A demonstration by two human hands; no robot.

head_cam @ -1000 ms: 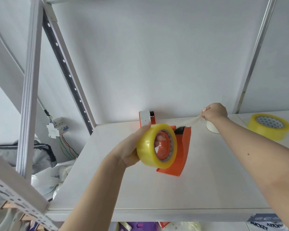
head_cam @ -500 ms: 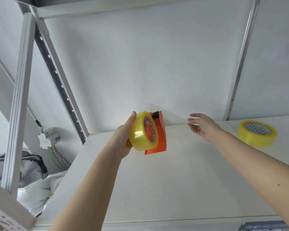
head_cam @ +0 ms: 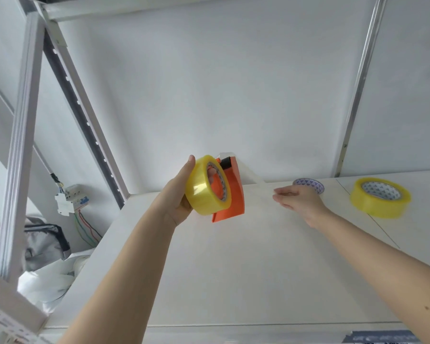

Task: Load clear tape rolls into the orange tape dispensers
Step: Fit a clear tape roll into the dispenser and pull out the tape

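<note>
Left hand [head_cam: 178, 202] is at frame centre, lifted off the white shelf [head_cam: 233, 269], fingers clamped on the tape roll [head_cam: 205, 186] seated in the orange dispenser [head_cam: 233, 194]. Thumb lies along the roll's upper left rim; the other fingers are hidden behind it. Roll faces right and slightly toward the camera, with the dispenser's orange plate behind it and its lower corner hanging below the roll, clear of the shelf.

A strip of clear tape [head_cam: 252, 176] runs from the dispenser's top edge down and right toward the right hand [head_cam: 299, 202]. Right hand is just right of centre, low over the shelf, fingers extended leftward and loosely apart. Cannot tell if the fingertips pinch the strip end: it is too faint there.

Spare tape roll [head_cam: 380, 197] lies flat on the shelf at right, well apart from both hands. An empty cardboard core [head_cam: 308, 186] sits just behind the right hand, near the back wall [head_cam: 209, 95].

Edges: shelf front lip along the bottom of the frame, left edge running up to a perforated upright [head_cam: 85, 120], another upright [head_cam: 358, 83] at upper right. Shelf surface between the two forearms is bare. A wired breaker box [head_cam: 70, 198] is off the shelf at left.
</note>
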